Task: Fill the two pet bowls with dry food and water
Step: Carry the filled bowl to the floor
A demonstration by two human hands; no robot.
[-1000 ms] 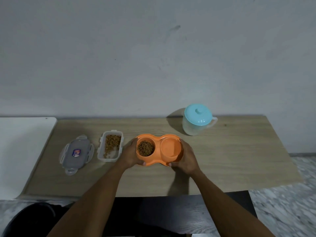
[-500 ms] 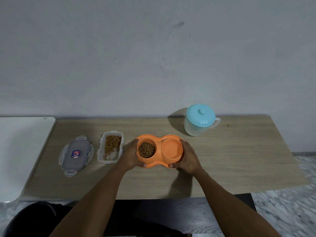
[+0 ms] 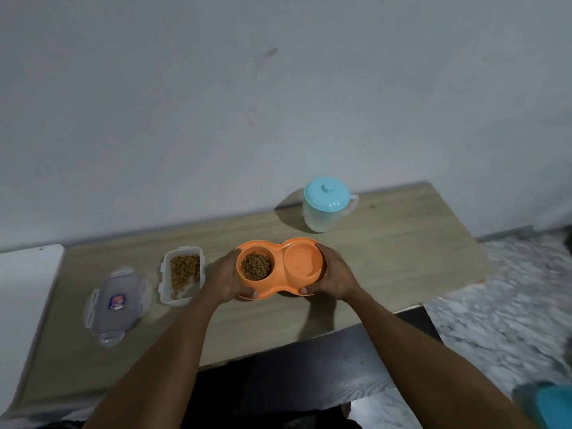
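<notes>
An orange double pet bowl [image 3: 278, 289] is gripped at both ends, over the wooden table [image 3: 387, 261]. My left hand [image 3: 224, 278] grips its left end and my right hand [image 3: 335, 275] grips its right end. The left cup holds brown dry food [image 3: 256, 265]. The right cup [image 3: 301, 263] looks orange inside; I cannot tell whether it holds water. A clear jug with a light blue lid [image 3: 326, 209] stands behind the bowl to the right.
An open clear box with dry food [image 3: 182, 274] sits left of the bowl, its grey clip lid [image 3: 117, 305] further left. A white surface [image 3: 21, 292] adjoins the table's left end. Marbled floor [image 3: 510, 289] lies right; a blue object [image 3: 551, 404] sits at bottom right.
The view has tilted and swung, so the table now slants. Both hands keep their grip on the orange bowl, which stays near the table's middle.
</notes>
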